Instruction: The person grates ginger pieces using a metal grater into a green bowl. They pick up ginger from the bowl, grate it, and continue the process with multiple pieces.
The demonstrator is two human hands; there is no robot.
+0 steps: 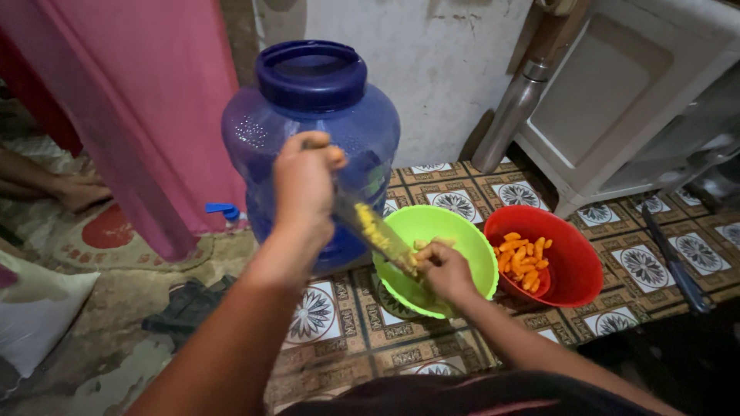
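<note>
Your left hand (304,181) is raised in front of the big blue water jug (312,146), its grip clenched around the top end of a flat metal grater (370,225) that slants down from that fist into the green bowl (439,258). Yellow-orange shreds cling to the grater's face. Your right hand (445,271) sits low over the green bowl, its grip pinched on a small orange root piece (421,254) pressed against the lower end of the grater, so the piece is touching the metal just above the bowl's inside. The green bowl stands tilted on the patterned tiled floor (324,323), its rim just beside the jug on one side and touching the red bowl (555,258) on the other. The red bowl holds a heap of peeled orange root pieces (524,258). To the right of the red bowl a dark-handled knife (674,262) lies on the tiles, well apart from your hands. A steel bottle (512,115) leans against the wall behind the bowls, next to a white cabinet (640,92). A pink curtain (146,100) hangs at the left, and another person's bare foot (73,191) rests on the floor beyond it.
</note>
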